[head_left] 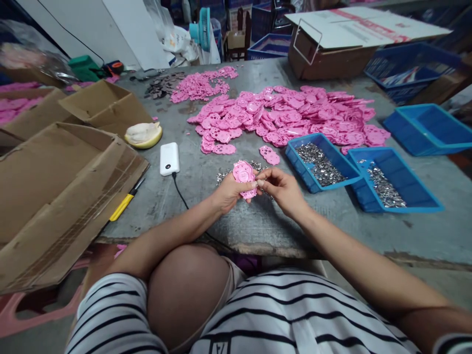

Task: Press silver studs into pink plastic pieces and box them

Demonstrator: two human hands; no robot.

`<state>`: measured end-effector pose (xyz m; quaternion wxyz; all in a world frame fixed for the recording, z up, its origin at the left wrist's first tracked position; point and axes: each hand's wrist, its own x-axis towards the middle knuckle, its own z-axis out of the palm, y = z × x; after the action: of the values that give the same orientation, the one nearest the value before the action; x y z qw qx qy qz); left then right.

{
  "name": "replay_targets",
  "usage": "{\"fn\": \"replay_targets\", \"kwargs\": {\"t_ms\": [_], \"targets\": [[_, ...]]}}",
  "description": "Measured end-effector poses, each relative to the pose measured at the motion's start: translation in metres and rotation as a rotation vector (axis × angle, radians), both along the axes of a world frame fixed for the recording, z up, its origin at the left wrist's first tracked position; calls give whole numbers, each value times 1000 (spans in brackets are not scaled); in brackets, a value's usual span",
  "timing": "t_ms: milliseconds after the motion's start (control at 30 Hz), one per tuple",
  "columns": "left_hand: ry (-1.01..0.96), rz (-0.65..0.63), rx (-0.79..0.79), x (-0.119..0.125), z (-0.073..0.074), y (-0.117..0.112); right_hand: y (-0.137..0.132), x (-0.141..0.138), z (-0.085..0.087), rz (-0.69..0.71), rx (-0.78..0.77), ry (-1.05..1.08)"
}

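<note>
My left hand [229,192] is closed around a pink plastic part [244,173], thumb across its lower face. At the part's right edge, my right hand [279,188] pinches with thumb and forefinger; whatever sits between those fingertips is too small to make out. Small shiny metal pieces [221,177] lie on the table behind and partly under my hands. A single pink part [269,155] lies flat just beyond them. Further back spreads a large heap of similar pink parts [295,115].
Two blue trays, one [313,184] nearer and one [405,208] further right, hold small metal pieces. An opened cardboard box [66,196], a yellow cutter [121,207], a white power bank [169,156] with a black cable and a fruit peel [147,142] stand left.
</note>
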<state>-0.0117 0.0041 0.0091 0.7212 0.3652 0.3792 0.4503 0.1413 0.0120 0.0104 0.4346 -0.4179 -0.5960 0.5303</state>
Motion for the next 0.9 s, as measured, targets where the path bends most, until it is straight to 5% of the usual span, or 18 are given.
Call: {"fn": "replay_targets", "kwargs": {"t_ms": [433, 900], "targets": [[120, 191, 81, 2, 6, 0, 4, -12, 0, -65, -218, 107], [162, 180, -12, -1, 3, 1, 16, 2, -9, -110, 54, -214]]}}
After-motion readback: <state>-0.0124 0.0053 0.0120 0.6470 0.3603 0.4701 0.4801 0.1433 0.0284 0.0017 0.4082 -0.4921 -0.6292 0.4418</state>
